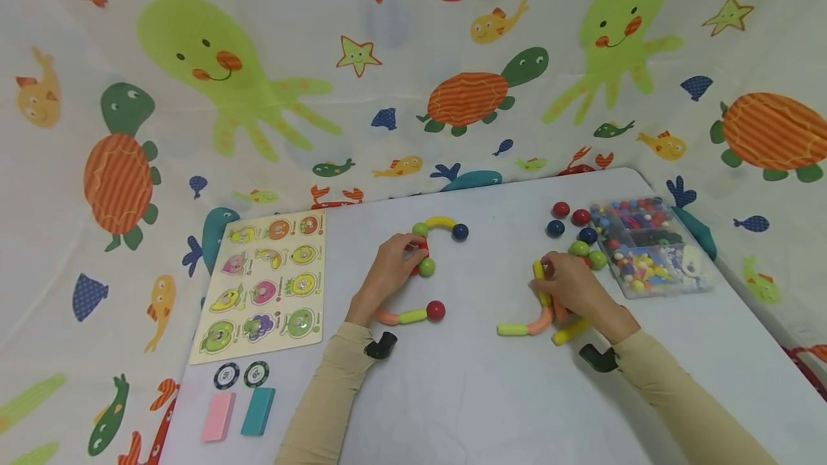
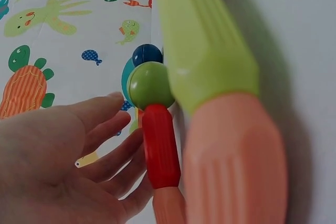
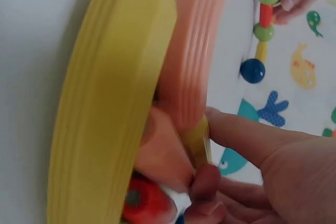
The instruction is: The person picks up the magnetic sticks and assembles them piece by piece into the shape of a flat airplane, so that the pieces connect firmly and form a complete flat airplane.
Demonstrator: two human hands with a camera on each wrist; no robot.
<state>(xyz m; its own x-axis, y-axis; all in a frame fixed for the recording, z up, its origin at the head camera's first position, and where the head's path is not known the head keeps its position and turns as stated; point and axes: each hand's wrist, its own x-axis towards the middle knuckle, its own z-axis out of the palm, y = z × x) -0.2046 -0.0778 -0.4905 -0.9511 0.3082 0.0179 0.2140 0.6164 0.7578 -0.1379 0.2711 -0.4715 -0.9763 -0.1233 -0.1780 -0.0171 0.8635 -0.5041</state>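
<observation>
My left hand [image 1: 393, 264] is at a chain of magnetic pieces; its loosely bent fingers lie right at a red stick [image 2: 161, 148] joined to a green ball [image 2: 150, 85]. A curved yellow stick [image 1: 441, 222] and a dark blue ball [image 1: 460, 232] continue that chain. Nearer me, a lime stick [image 1: 412, 316] ends in a red ball [image 1: 436, 311]. My right hand [image 1: 575, 285] pinches a yellow stick [image 3: 198, 141] between thumb and fingers, over a cluster of sticks. Among them are an orange stick [image 3: 188, 51] and a larger-looking yellow stick [image 3: 110, 103].
A divided bead box [image 1: 652, 246] stands at the right, with several loose balls, one dark blue [image 1: 555, 228], beside it. At the left lie a fruit puzzle board [image 1: 258, 282], two round chips [image 1: 256, 374], a pink block [image 1: 219, 416] and a teal block [image 1: 258, 411]. A printed cloth [image 1: 388, 20] hangs behind.
</observation>
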